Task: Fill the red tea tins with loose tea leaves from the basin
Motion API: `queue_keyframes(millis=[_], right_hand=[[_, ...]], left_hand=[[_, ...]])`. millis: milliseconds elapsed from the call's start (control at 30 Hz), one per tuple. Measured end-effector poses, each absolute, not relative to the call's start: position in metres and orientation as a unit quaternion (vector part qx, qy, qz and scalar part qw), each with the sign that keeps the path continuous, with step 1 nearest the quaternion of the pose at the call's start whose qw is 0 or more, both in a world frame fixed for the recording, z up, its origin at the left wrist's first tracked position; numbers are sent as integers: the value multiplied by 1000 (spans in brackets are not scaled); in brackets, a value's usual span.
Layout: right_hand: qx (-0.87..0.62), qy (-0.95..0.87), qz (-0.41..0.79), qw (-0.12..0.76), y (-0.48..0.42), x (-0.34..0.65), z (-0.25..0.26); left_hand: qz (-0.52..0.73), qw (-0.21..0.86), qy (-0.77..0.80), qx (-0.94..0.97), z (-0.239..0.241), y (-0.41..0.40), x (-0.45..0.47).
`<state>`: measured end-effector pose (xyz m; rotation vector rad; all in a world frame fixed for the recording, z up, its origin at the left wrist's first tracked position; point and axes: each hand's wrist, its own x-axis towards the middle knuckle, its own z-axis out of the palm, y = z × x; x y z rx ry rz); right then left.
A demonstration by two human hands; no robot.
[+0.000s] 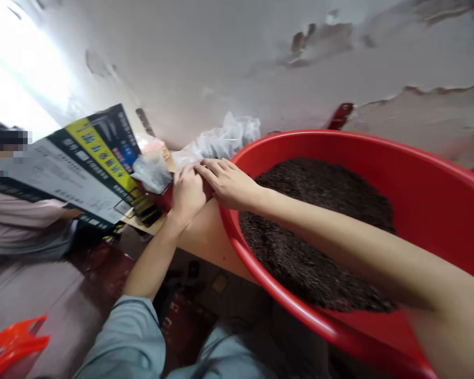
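My left hand [187,193] is closed, knuckles up, over a dark red item [165,201] on the wooden surface. What its fingers grip is hidden. Beside it, my right hand [231,184] reaches across a large red plastic tub [319,329]. Its fingers bend down against my left hand, and their tips and whatever they pinch cannot be made out. Dark, loose, shredded-looking material [319,184] fills the bottom of the tub below my right forearm. A crumpled clear plastic bag [154,171] lies just left of my left hand.
More clear plastic [229,138] is bunched against the peeling wall. A large printed carton [90,158] stands at the left, with another person [27,221] behind it. The wooden tabletop [215,239] ends near my body. An orange plastic object [13,345] is low at the left.
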<state>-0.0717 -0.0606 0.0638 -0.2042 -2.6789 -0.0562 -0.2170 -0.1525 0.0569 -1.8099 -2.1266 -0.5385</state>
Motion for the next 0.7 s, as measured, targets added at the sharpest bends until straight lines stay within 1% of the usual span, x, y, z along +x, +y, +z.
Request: queue_keyframes(millis=[67,167,233,333,400,500,567,700], right_hand=[[-72,-983,-23,170,-68,-125,63],[-56,-994,-33,88,-75,-184,52],[-39,-996,-35,67,-75,-209,41],[-10,-997,-35,61,-72,-228,25],[2,-998,-32,51,-68,-232,19],[26,-999,-25,27,-63,-230,19],[51,-997,-26,42,-61,-222,23],[108,-980,-16,164,-62,-178,49]], left_hand=[[-189,172,-827,-501,49,-176,-258],[-164,134,-896,-391,25,-199,-303],[-184,101,-894,-396,6,-204,-322],[-242,102,-870,-416,-17,-203,-337],[-258,104,-864,-419,-23,-203,-340],[-262,113,-853,-438,-20,-215,-337],[-273,139,-834,-458,-10,-232,-327],[-328,223,-763,-511,33,-278,-285]])
